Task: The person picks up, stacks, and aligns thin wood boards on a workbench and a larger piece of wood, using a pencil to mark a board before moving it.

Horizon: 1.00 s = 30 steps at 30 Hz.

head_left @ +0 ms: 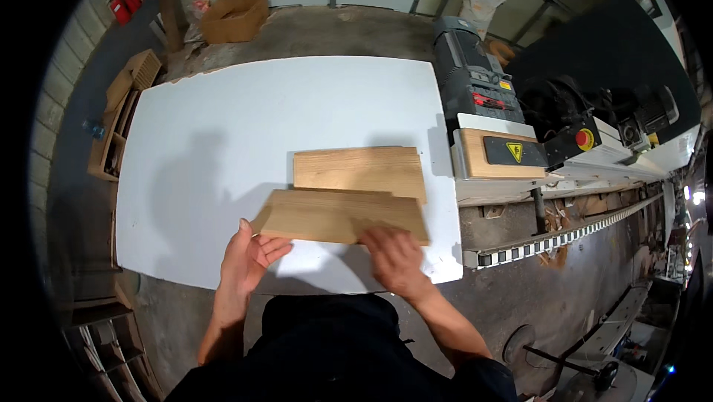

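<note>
Two light wooden boards lie on a white-topped table. The nearer wooden board [334, 215] overlaps the front part of the farther wooden board [356, 168]. At the nearer board's left end is my left hand [251, 259], its thumb raised and its fingers stretched out beside the near corner. Whether that palm bears any of the board's weight cannot be made out. Over the same board's near edge, toward its right end, my right hand [396, 259] has its fingers bent onto the wood. The right thumb is hidden, and those fingertips look slightly blurred.
The white table [193, 120] spreads out to the left and beyond the boards. Along its right side stands a machine with a grey motor [468, 60] and a red stop button [584, 139]. Wooden crates [119, 123] line the left side; a cardboard box [234, 18] sits behind.
</note>
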Each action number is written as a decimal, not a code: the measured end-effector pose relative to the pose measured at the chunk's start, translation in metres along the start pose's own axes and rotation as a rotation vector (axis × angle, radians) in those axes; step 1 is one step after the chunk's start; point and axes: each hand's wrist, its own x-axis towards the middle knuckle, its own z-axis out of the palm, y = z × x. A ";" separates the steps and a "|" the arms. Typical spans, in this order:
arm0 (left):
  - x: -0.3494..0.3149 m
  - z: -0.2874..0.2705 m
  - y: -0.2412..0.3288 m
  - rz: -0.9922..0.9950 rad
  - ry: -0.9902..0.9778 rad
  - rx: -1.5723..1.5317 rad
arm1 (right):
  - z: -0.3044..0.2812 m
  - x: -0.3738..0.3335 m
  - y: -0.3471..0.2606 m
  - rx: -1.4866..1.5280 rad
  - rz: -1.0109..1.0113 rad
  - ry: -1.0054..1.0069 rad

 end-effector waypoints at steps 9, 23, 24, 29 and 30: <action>0.034 -0.102 0.017 0.210 0.271 -0.348 | 0.063 0.027 -0.016 0.269 -0.008 0.077; 0.135 -0.232 0.074 0.348 0.546 -0.435 | 0.062 -0.044 0.192 1.623 1.643 1.006; 0.129 -0.246 0.077 0.351 0.548 -0.426 | 0.065 -0.044 0.193 1.631 1.647 1.009; 0.105 -0.234 0.073 0.057 0.402 0.292 | 0.075 -0.059 0.182 1.505 1.576 0.916; 0.101 -0.196 0.064 0.044 0.525 0.559 | 0.077 -0.064 0.175 1.431 1.495 0.875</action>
